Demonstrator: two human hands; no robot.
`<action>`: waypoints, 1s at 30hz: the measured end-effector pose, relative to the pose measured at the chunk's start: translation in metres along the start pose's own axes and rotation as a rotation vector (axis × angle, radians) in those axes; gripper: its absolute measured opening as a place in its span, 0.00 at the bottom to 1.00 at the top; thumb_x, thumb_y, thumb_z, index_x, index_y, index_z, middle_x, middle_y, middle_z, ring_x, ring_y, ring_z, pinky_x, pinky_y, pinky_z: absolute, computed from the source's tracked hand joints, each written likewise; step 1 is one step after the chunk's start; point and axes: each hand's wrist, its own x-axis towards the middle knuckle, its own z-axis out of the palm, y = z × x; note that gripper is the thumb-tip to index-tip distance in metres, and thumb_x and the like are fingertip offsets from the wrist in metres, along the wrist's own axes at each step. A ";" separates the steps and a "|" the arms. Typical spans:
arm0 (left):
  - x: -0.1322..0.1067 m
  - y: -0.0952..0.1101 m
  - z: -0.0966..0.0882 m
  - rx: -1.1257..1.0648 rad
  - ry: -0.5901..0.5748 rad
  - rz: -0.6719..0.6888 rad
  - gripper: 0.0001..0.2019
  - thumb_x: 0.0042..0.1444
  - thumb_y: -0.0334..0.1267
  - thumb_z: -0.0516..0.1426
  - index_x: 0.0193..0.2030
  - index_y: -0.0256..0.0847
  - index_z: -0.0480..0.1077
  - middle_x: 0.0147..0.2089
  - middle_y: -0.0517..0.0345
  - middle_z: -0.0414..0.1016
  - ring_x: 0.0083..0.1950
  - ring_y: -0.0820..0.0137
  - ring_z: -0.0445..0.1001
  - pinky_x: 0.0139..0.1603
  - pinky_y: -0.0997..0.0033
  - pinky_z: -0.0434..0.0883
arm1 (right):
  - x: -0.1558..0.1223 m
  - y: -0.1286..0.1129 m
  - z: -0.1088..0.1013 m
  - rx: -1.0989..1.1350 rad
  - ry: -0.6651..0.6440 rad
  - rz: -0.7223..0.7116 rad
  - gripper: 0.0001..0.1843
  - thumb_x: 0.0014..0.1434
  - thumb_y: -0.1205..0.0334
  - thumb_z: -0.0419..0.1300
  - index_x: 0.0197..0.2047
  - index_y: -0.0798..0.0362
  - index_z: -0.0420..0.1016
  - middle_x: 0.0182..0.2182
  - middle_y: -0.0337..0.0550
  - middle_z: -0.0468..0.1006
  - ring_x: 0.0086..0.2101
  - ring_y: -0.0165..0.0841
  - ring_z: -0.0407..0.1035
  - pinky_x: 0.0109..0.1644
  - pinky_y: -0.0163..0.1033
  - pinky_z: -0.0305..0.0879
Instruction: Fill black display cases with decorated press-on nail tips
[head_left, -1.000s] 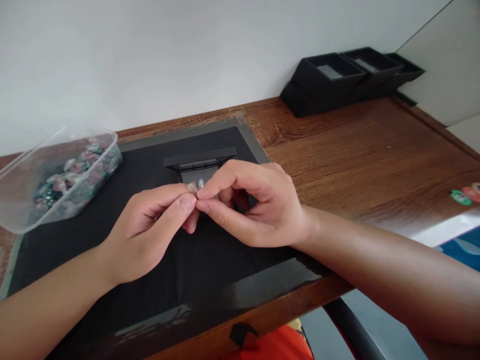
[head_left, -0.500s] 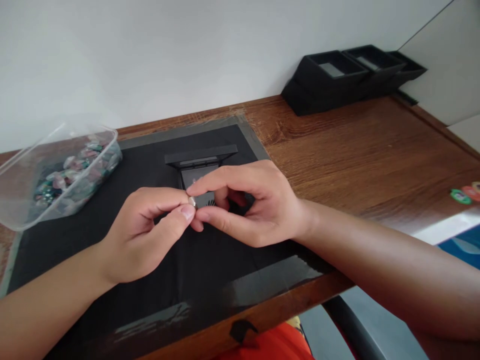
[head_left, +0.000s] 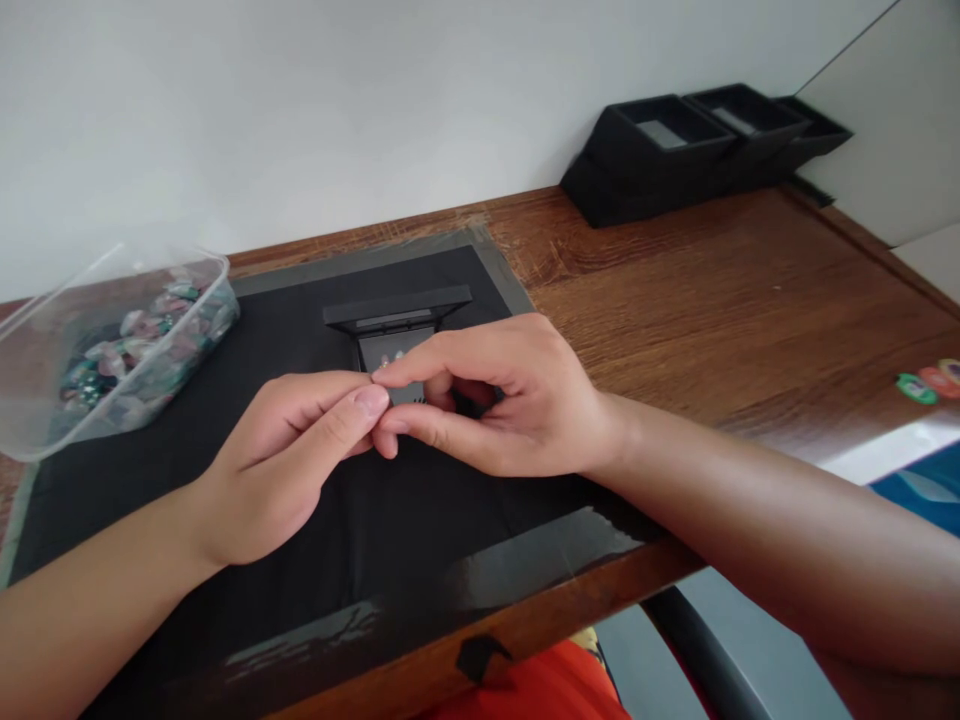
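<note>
My left hand [head_left: 304, 455] is closed, its thumb pressed against the bent index finger. My right hand [head_left: 495, 395] pinches at the same spot with thumb and index fingertips, so both hands meet above the mat. Between them is a small shiny silvery piece, now almost wholly covered by the fingertips; its kind I cannot make out. Just behind the fingers stands a small black box [head_left: 397, 307] with its lid raised. On its grey insert [head_left: 373, 350] sit tiny pinkish and pale pieces, partly hidden by my right index finger.
A clear plastic tub [head_left: 169, 385] of small wrapped pieces stands left on the black mat [head_left: 420, 560]. Black bins [head_left: 645, 165] line the wall at the back right of the wooden table [head_left: 675, 300]. Colourful round pieces [head_left: 937, 382] lie at the right edge.
My left thumb has slid forward over the small silvery piece, which showed before and is now covered. My right thumb has moved slightly up. The view has shifted a little.
</note>
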 end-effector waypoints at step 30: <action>0.008 -0.026 -0.007 0.772 0.164 -0.021 0.18 0.67 0.51 0.59 0.56 0.44 0.77 0.22 0.71 0.66 0.21 0.74 0.66 0.28 0.72 0.63 | 0.013 -0.003 -0.003 -0.652 -0.276 0.453 0.16 0.79 0.50 0.60 0.57 0.49 0.84 0.36 0.42 0.88 0.35 0.38 0.77 0.36 0.40 0.48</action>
